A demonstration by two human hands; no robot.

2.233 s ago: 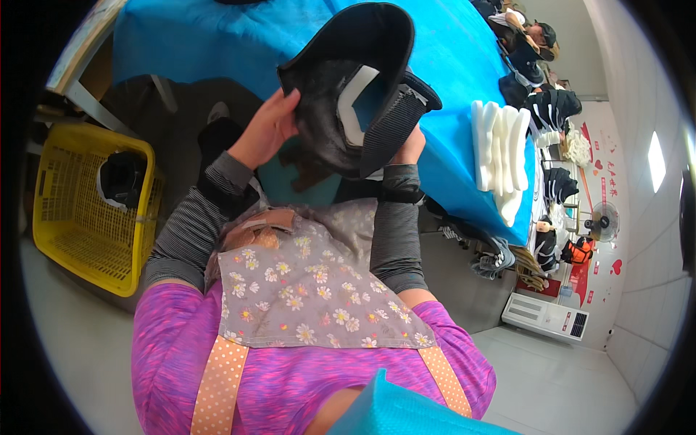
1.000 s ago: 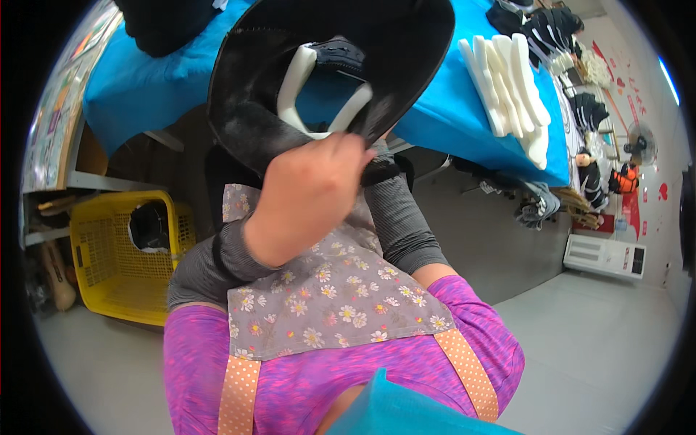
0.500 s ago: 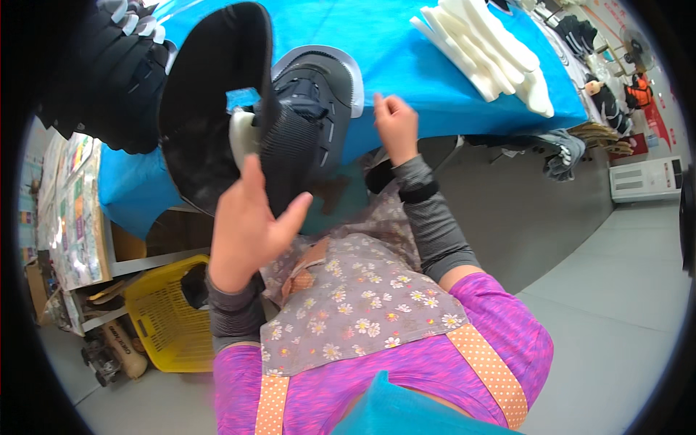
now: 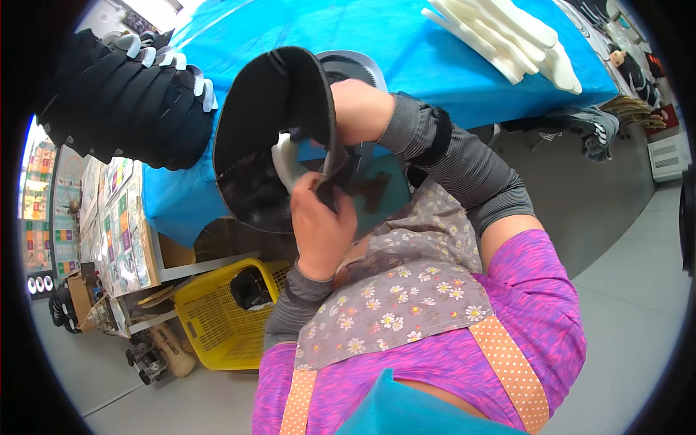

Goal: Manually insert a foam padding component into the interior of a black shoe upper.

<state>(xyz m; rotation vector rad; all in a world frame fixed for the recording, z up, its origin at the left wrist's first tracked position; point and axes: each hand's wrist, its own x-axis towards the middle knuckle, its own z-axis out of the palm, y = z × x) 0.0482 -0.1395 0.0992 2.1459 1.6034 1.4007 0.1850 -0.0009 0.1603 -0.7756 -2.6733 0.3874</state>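
Note:
A large black curved shell-like piece [image 4: 250, 138], hollow side showing, stands tilted at the blue table's near edge. Inside it is a pale grey-white curved strip [image 4: 285, 161]. My left hand [image 4: 319, 235] pinches the piece's lower right edge near that strip, thumb and fingers closed. My right hand [image 4: 360, 110] reaches in behind the piece's right rim, and most of its fingers are hidden there. Behind it shows the grey rim of a dark part [image 4: 366, 64], mostly covered by the hand and shell.
A row of nested black pieces with pale edges [image 4: 138, 101] sits at the table's left. White foam strips [image 4: 507, 36] lie at the right on the blue cover [image 4: 413, 43]. Below left are a yellow basket [image 4: 225, 319] and a shelf [image 4: 196, 270].
My right hand has come left from beside the table edge to behind the shell's rim. My left hand has closed on the lower edge. The view has shifted, showing more at the left.

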